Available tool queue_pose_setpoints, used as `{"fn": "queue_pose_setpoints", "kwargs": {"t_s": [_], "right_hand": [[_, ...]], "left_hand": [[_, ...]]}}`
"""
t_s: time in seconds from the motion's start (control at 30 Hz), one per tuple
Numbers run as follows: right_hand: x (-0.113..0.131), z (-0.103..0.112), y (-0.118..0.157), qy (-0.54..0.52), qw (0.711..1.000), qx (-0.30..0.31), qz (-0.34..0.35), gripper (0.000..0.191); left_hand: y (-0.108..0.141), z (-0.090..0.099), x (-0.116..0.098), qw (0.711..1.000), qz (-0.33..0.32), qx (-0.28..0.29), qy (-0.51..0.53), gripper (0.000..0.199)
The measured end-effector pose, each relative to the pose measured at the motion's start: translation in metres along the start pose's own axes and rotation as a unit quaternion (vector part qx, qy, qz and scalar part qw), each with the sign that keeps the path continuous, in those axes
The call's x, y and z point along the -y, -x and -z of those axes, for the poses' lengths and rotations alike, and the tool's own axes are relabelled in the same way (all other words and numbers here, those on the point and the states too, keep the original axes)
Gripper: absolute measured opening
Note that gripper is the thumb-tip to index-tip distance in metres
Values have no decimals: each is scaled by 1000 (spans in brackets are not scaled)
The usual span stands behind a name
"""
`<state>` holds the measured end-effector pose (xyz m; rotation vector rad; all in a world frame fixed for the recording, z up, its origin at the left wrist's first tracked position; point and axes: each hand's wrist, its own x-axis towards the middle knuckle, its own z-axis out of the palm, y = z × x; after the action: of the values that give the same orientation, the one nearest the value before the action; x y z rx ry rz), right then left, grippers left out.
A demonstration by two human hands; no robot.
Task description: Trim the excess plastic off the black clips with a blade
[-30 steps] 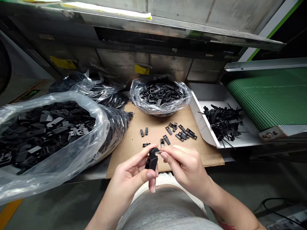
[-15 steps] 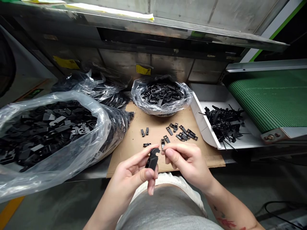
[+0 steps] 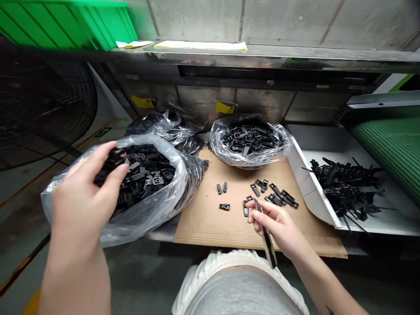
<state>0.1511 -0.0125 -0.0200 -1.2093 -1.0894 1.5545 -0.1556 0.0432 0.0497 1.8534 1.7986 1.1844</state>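
My left hand (image 3: 88,188) is raised over the open plastic bag (image 3: 154,227) of black plastic parts at the left. Its thumb and forefinger curve apart, blurred by motion, and a dark patch shows between them. Whether that is a held part or the bag's contents, I cannot tell. My right hand (image 3: 272,223) is closed on a long, slim, dark strip with shiny edges (image 3: 268,245), slanting down towards my lap. Below and behind its fingertips, small black plastic clips (image 3: 246,209) lie on the cardboard sheet (image 3: 203,227). Three small black pieces (image 3: 225,207) lie left of it.
A second bag of black clips (image 3: 251,162) stands at the back of the cardboard. To the right is a white tray (image 3: 315,203) with spindly black parts (image 3: 348,183), beside a green conveyor belt (image 3: 390,144). A metal shelf (image 3: 282,61) carrying a green bin (image 3: 65,26) crosses above.
My left hand has moved left from in front of me to over the bag. My right hand has drawn apart from it, and the slim strip now shows. The camera view has shifted left.
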Motion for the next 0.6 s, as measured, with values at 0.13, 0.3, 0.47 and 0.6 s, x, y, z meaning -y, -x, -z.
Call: {"fn": "queue_pose_setpoints", "kwargs": {"t_s": [0.13,0.3,0.47,0.6], "right_hand": [[-20,-5,7,-134,990,12,-40,25],[-45,-5,18,-203,973,-3,-111,30],[-53,6,23,-152,985,-71,-45,29],[-38,15,31,104,985,-127,57,28]], "left_hand": [[12,-38,-10,994,-62,-35,-88,49],[76,-156,-12,981,-90,174,-5,13],[78,-221,24,972,-23,235,-16,22],[70,-197,4,965,7,255,53,17]]}}
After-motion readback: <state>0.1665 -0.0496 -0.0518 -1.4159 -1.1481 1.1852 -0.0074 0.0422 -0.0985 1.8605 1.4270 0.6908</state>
